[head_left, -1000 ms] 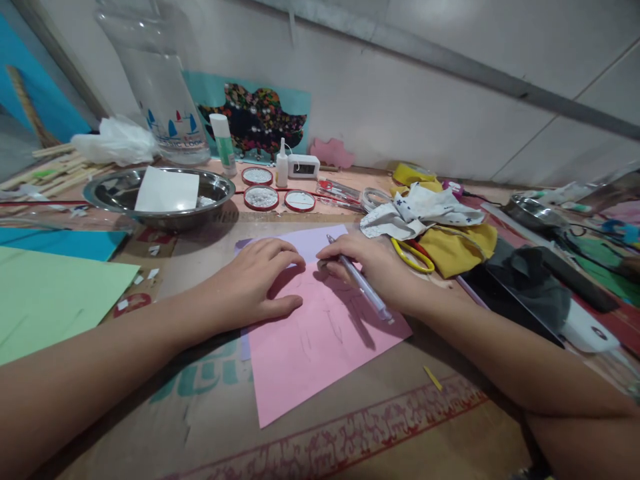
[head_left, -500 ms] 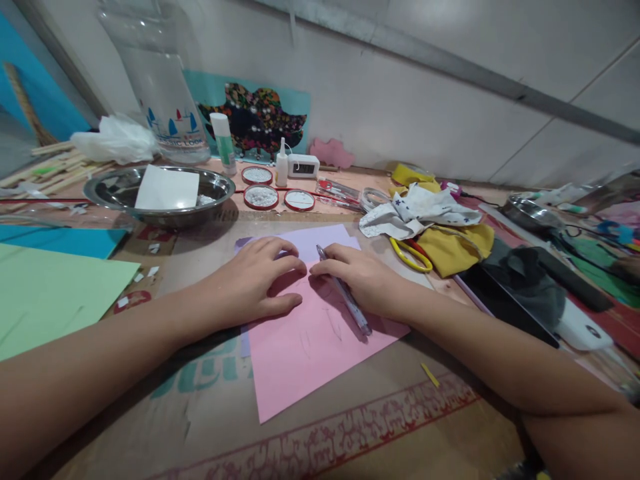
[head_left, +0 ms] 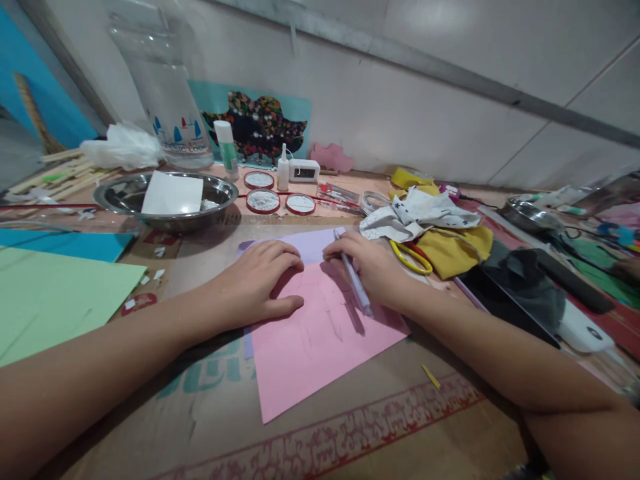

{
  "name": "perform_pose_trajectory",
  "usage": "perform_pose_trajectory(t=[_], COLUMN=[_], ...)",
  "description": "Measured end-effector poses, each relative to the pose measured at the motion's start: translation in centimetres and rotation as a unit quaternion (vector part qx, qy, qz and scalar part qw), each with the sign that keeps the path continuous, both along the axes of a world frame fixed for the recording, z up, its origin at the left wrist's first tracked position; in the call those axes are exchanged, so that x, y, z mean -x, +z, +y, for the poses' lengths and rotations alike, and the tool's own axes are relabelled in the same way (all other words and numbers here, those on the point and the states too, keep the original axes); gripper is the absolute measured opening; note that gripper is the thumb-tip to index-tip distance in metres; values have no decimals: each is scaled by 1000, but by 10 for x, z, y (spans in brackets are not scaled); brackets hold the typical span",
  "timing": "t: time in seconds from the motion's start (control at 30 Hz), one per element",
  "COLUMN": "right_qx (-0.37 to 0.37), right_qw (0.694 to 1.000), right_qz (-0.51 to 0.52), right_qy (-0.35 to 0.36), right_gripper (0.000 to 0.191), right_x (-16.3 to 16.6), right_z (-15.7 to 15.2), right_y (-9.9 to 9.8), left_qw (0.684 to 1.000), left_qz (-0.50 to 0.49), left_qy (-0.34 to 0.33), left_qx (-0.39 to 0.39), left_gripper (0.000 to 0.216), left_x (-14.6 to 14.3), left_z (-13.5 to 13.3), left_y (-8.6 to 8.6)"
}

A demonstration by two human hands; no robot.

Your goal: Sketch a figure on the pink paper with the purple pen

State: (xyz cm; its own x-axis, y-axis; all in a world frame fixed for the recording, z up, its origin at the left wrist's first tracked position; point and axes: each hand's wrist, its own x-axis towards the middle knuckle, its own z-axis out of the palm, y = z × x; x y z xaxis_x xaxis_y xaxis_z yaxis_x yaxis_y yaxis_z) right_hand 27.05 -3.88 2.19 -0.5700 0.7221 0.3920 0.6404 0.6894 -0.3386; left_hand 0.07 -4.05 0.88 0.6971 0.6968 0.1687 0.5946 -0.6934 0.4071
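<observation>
A pink sheet of paper (head_left: 320,340) lies on the table in front of me, over a lilac sheet (head_left: 315,241) that shows at its far edge. My left hand (head_left: 260,283) rests palm down on the pink sheet's left part, fingers curled and thumb stretched out flat. My right hand (head_left: 373,263) is closed around a clear pen (head_left: 354,283), whose tip points at the far edge of the pink sheet. Faint pencil-like lines show on the pink paper between the hands.
A steel bowl (head_left: 165,200) with a white card stands at the back left, near three red-rimmed lids (head_left: 263,200) of white beads and a glue bottle (head_left: 283,170). Green paper (head_left: 55,293) lies left. Yellow scissors (head_left: 413,257), cloths and a dark tablet (head_left: 520,287) crowd the right.
My right hand with the pen has shifted slightly back toward the far edge of the pink sheet after dipping nearer. My left hand stays where it was.
</observation>
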Motion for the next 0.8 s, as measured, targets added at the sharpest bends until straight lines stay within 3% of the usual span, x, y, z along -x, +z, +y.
perform_pose_trajectory(t=[0.13,0.23,0.33,0.43,0.5,0.57,0.7,0.8], right_qx=[4,-4,-1,191,375,454,366,370], right_qw=[995,994,986,947,876,824,825,841], right_qz=[25,27,114,256,301,335,431,394], right_qy=[-94,-107,-120,-45,35,57,11,6], right_gripper=[16,13,17,41,56,54,33,31], right_x=[-16,-21,-13,2,11,17,19,18], right_z=[21,28,17,-1,-9,-11,-7,-10], right_y=[-3,-4,3,12,14,11,3,3], left_qw=[1000,1000,1000,1000,1000,1000,1000,1000], left_qz=[1,0,1,2,2,2,-4,-6], left_qy=[-2,0,0,-7,-10,-8,-6,-4], left_qx=[8,11,13,13,11,10,15,17], left_gripper=[51,51,52,53,54,53,52,53], left_x=[0,0,0,0,1,1,1,0], left_z=[0,0,1,1,1,1,1,1], left_y=[1,2,2,2,2,2,1,1])
